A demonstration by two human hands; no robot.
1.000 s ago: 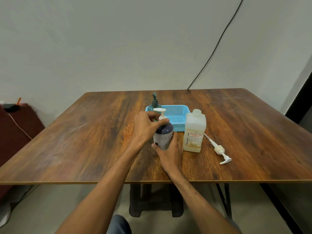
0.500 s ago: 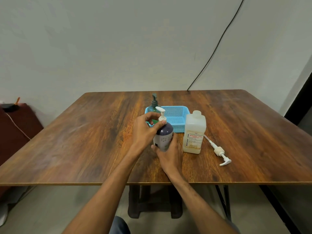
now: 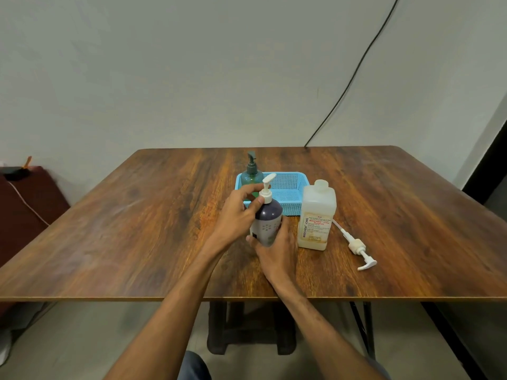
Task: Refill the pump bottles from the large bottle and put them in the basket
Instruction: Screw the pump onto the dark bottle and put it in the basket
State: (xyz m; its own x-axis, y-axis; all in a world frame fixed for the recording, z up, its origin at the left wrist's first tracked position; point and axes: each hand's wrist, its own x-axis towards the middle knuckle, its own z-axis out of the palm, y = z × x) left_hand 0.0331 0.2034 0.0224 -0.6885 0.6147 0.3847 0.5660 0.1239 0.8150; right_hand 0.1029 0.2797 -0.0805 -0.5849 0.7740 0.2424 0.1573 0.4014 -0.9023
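A purple pump bottle (image 3: 268,218) with a white pump head (image 3: 266,187) stands on the wooden table (image 3: 137,229) in front of the blue basket (image 3: 290,185). My right hand (image 3: 277,248) wraps its lower body from the near side. My left hand (image 3: 238,212) grips the pump collar at its neck with thumb and fingers. A green pump bottle (image 3: 251,172) stands in the basket's left end. The large translucent bottle (image 3: 317,215), capped, stands just right of the purple one.
A loose white pump with its long tube (image 3: 356,246) lies on the table right of the large bottle. A black cable (image 3: 356,67) runs down the wall to the table's far edge. A dark red seat (image 3: 24,204) stands left of the table.
The pump head has turned, its nozzle swinging from left toward the upper right, as my left hand's fingers shifted around the collar. My right hand stays on the bottle's body.
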